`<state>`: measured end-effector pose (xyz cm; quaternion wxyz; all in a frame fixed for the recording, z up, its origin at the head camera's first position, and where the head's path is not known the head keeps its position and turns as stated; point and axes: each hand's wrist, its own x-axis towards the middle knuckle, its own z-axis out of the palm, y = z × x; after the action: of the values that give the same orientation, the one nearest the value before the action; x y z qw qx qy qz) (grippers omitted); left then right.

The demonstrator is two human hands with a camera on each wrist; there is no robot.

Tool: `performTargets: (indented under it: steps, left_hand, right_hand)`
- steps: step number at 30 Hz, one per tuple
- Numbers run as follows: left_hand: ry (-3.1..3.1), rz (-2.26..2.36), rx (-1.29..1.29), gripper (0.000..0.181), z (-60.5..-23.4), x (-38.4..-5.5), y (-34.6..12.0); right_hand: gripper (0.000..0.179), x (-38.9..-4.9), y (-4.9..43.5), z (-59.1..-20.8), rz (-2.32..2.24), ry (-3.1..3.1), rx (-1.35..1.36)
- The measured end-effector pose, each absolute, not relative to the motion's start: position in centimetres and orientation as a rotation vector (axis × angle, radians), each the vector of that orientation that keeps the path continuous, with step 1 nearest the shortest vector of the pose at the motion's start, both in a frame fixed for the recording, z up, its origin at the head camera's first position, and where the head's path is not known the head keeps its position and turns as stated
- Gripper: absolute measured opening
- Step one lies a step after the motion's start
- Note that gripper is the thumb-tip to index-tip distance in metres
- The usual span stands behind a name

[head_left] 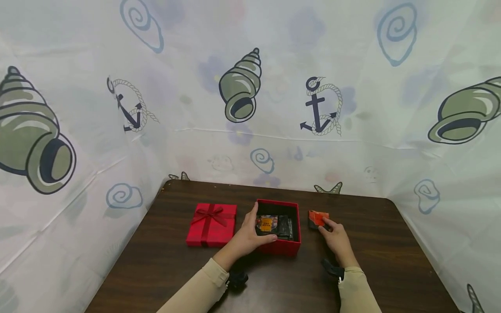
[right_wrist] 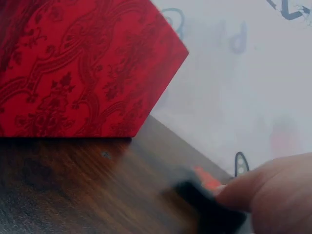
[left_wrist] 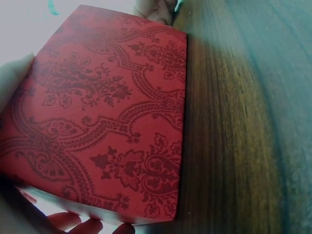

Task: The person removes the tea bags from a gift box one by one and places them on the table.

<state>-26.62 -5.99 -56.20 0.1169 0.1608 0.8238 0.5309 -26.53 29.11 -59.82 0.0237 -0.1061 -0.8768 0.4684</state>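
An uncovered red gift box (head_left: 279, 248) with a dark inside stands on the table. My left hand (head_left: 248, 234) grips its near left corner, thumb along the front rim and fingers up the left side. In the left wrist view the box's patterned red wall (left_wrist: 112, 112) lies between thumb and fingers. Inside are a dark packet with a yellow-orange label (head_left: 266, 224) and black packets (head_left: 283, 227). Right of the box, my right hand (head_left: 337, 241) pinches a small orange-and-black packet (head_left: 318, 218) at the tabletop. In the right wrist view that packet (right_wrist: 207, 200) is blurred.
Left of the box lies the red lid (head_left: 197, 234) with a dark red ribbon bow. The dark brown wooden table (head_left: 375, 243) ends at a white patterned cloth (head_left: 289, 161) at the back and sides. Black straps (head_left: 332, 268) sit at both wrists.
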Motion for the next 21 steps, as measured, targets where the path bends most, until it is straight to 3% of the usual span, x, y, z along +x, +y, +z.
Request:
performTargets:
  steps: [8, 21]
  left_hand:
    - [2.429, 1.567, 0.476, 0.130, -56.41, -26.55, -6.02]
    - [2.453, 1.530, 0.454, 0.128, -56.19, -26.51, -5.80]
  right_hand:
    - [0.041, -26.20, 29.05, -59.91, 1.620, -2.541, -0.426]
    - [0.042, -26.30, 29.18, -60.15, 1.703, -2.524, -0.387]
